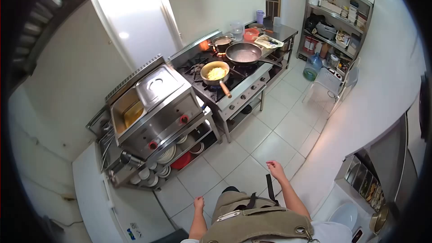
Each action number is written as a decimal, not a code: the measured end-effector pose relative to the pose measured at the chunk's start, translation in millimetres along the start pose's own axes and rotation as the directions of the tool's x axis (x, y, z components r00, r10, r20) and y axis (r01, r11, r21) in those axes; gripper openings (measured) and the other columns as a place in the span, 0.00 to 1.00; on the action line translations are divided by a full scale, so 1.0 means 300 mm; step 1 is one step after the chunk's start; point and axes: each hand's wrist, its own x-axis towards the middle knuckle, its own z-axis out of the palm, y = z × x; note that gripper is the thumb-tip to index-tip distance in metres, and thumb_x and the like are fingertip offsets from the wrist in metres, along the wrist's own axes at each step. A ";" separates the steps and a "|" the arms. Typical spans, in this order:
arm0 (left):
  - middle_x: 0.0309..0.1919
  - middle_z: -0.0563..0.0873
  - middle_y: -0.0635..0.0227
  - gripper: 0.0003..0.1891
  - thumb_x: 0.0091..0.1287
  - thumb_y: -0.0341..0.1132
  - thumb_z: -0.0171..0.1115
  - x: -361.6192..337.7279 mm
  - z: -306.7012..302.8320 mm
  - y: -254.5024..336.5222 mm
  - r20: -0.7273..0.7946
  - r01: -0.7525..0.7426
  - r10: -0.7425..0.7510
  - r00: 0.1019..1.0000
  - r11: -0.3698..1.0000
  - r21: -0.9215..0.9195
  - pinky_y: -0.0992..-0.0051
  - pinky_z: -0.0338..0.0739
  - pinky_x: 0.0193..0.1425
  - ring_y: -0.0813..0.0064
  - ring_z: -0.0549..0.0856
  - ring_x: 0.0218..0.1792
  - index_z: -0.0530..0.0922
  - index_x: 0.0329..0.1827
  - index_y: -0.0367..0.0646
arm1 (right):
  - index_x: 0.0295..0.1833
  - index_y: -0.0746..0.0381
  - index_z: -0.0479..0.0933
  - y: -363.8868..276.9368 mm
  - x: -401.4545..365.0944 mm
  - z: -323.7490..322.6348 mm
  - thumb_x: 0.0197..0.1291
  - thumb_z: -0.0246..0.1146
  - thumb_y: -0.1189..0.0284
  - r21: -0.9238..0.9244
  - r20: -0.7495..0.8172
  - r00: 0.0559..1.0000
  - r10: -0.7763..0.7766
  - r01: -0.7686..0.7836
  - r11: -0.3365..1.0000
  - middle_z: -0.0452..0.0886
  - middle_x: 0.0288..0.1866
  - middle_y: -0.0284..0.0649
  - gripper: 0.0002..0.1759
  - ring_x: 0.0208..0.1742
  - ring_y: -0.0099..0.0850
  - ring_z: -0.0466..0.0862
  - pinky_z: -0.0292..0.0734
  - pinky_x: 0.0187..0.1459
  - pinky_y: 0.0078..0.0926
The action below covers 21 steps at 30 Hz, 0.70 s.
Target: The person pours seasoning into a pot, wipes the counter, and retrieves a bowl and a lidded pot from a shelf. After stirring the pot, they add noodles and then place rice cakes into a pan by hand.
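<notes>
My left hand (199,203) hangs low over the tiled floor with its fingers curled in, and nothing shows in it. Further right, my right hand (275,170) is held out in front of my body, fingers loosely bent and a little apart, with no object in it. Both hands are well away from the stove (243,95). On the stove sit a small pan (209,82) with pale yellow food (217,74) inside, a large dark frying pan (243,55) and a pot (222,41) at the back. Part of my front is covered by an olive apron (256,224).
Left of the stove stands a fryer (166,121) with a metal lid (158,84), above stacked plates (167,154). A steel shelf (336,14), blue water jug (312,66) and folding chair (330,85) stand at the far right. Food trays (366,184) are near my right side.
</notes>
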 end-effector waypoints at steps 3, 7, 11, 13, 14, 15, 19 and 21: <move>0.40 0.82 0.66 0.13 0.62 0.36 0.54 0.096 0.159 0.275 0.119 0.000 0.008 0.993 0.998 -0.068 0.73 0.75 0.33 0.74 0.80 0.36 0.77 0.48 0.45 | 0.44 0.64 0.78 -0.050 0.231 -0.109 0.60 0.55 0.71 0.163 -0.032 0.999 0.027 -0.022 0.986 0.81 0.34 0.37 0.11 0.34 0.25 0.79 0.75 0.39 0.22; 0.48 0.80 0.66 0.18 0.63 0.38 0.53 0.183 0.400 0.718 0.383 -0.018 0.051 0.923 0.996 -0.089 0.70 0.72 0.48 0.72 0.80 0.46 0.73 0.55 0.46 | 0.46 0.60 0.77 -0.211 0.575 -0.261 0.62 0.52 0.71 0.261 -0.157 0.981 0.115 -0.071 0.963 0.81 0.35 0.34 0.11 0.34 0.21 0.78 0.71 0.35 0.18; 0.42 0.81 0.71 0.14 0.66 0.37 0.54 0.282 0.593 1.172 0.508 -0.205 0.263 0.821 0.964 -0.168 0.76 0.72 0.43 0.79 0.79 0.40 0.75 0.53 0.45 | 0.48 0.59 0.77 -0.450 0.880 -0.369 0.63 0.51 0.69 0.317 -0.289 0.950 0.121 -0.024 0.948 0.80 0.39 0.32 0.12 0.37 0.20 0.77 0.70 0.36 0.17; 0.40 0.81 0.70 0.12 0.66 0.32 0.53 0.334 0.648 1.398 0.488 -0.409 0.471 0.735 0.882 -0.235 0.79 0.72 0.43 0.80 0.78 0.39 0.75 0.51 0.41 | 0.48 0.59 0.77 -0.566 1.005 -0.398 0.63 0.51 0.70 0.301 -0.335 0.939 0.079 0.026 0.953 0.80 0.39 0.32 0.12 0.36 0.20 0.77 0.70 0.36 0.17; 0.40 0.80 0.69 0.11 0.66 0.30 0.53 0.346 0.675 1.517 0.453 -0.472 0.551 0.701 0.835 -0.285 0.81 0.72 0.43 0.81 0.78 0.39 0.75 0.50 0.39 | 0.47 0.60 0.77 -0.624 1.091 -0.430 0.63 0.51 0.70 0.284 -0.362 0.932 0.012 0.098 0.954 0.80 0.38 0.32 0.12 0.36 0.20 0.76 0.70 0.37 0.18; 0.39 0.80 0.69 0.10 0.66 0.28 0.53 0.343 0.687 1.623 0.412 -0.528 0.621 0.667 0.784 -0.327 0.82 0.72 0.43 0.81 0.78 0.38 0.75 0.49 0.38 | 0.47 0.60 0.77 -0.650 1.180 -0.463 0.63 0.51 0.70 0.284 -0.380 0.925 0.013 0.103 0.953 0.80 0.38 0.32 0.12 0.36 0.20 0.76 0.70 0.37 0.18; 0.36 0.81 0.68 0.09 0.66 0.27 0.53 0.251 0.697 2.009 0.351 -0.714 0.773 0.528 0.628 -0.309 0.82 0.72 0.44 0.82 0.78 0.37 0.75 0.47 0.35 | 0.46 0.63 0.77 -0.737 1.484 -0.534 0.62 0.54 0.72 0.108 -0.455 0.868 -0.199 0.276 0.955 0.80 0.36 0.33 0.11 0.35 0.19 0.74 0.70 0.38 0.18; 0.35 0.81 0.68 0.09 0.66 0.27 0.52 0.227 0.715 2.124 0.309 -0.768 0.813 0.494 0.575 -0.282 0.82 0.72 0.44 0.82 0.78 0.37 0.75 0.46 0.34 | 0.45 0.64 0.77 -0.740 1.667 -0.585 0.62 0.53 0.72 0.114 -0.414 0.885 -0.214 0.283 0.952 0.80 0.35 0.33 0.11 0.35 0.20 0.75 0.70 0.38 0.18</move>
